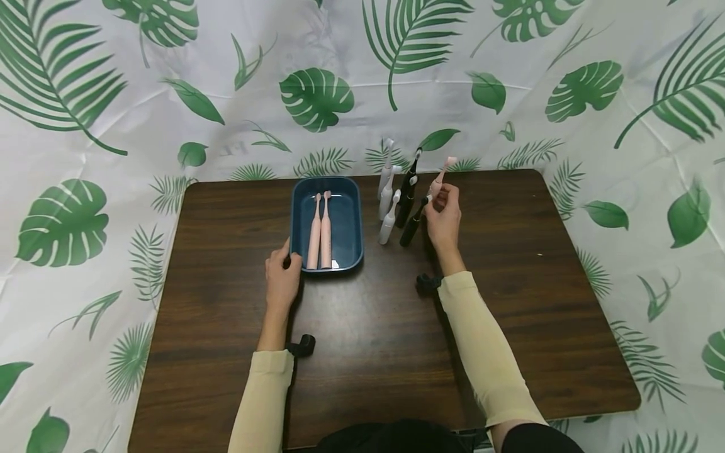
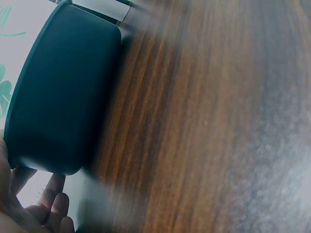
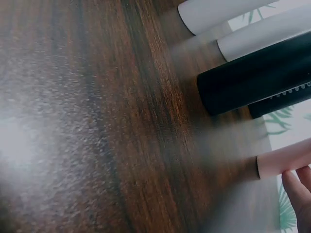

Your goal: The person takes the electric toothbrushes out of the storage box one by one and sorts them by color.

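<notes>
My left hand (image 1: 282, 277) holds the front left corner of a blue tray (image 1: 360, 236); in the left wrist view its fingers (image 2: 51, 194) curl below the tray's end. Inside the tray lie two pink electric toothbrushes (image 1: 325, 236), side by side, heads toward the back. To the right, my right hand (image 1: 444, 220) pinches another pink electric toothbrush (image 1: 435, 187) that stands upright. The right wrist view shows fingertips (image 3: 294, 187) against its handle. Just left of this hand stand three black electric toothbrushes (image 1: 410, 233) and, beyond them, three white ones (image 1: 387, 228).
All of this is on a dark wooden table (image 1: 374, 340) with rounded corners. A white cloth (image 1: 255, 126) printed with green leaves hangs behind the table's back edge and along its sides. The standing toothbrushes are close together, between the tray and my right hand.
</notes>
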Available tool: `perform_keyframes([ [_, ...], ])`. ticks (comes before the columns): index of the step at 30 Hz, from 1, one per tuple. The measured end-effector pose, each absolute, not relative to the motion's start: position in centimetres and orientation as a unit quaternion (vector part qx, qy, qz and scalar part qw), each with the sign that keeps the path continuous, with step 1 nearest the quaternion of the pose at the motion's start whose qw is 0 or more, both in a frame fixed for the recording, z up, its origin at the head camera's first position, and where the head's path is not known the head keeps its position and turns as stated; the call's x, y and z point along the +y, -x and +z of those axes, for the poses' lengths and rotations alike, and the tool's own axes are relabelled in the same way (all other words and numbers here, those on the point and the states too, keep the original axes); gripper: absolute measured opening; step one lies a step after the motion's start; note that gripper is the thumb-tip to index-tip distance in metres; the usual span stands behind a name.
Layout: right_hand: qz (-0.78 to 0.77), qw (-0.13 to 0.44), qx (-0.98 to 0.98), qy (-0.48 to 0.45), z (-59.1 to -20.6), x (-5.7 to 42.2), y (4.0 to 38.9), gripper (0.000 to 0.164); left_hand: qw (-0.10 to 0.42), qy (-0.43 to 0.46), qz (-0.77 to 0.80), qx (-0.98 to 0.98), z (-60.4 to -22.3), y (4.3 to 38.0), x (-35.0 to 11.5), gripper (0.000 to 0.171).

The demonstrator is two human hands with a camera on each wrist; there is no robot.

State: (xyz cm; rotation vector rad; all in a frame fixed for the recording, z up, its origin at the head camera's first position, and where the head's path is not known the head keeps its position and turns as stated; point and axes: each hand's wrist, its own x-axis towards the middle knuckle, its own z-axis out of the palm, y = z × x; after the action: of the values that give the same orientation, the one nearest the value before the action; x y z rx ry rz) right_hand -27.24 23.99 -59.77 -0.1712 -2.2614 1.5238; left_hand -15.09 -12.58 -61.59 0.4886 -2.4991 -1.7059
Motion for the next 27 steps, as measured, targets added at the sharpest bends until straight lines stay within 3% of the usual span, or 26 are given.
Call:
perform_keyframes([
  [17,0.559,0.192,-0.804,0.068,-61.0,24.0,28.3,0.043,0.04,-0.159,-0.555,-0.816,-61.6,15.1,-12.5,0.057],
  [27,0.57,0.185,-0.795,0.089,-61.0,24.1,26.7,0.05,0.038,-0.159,-0.556,-0.815,-61.5,15.1,-12.5,0.057],
])
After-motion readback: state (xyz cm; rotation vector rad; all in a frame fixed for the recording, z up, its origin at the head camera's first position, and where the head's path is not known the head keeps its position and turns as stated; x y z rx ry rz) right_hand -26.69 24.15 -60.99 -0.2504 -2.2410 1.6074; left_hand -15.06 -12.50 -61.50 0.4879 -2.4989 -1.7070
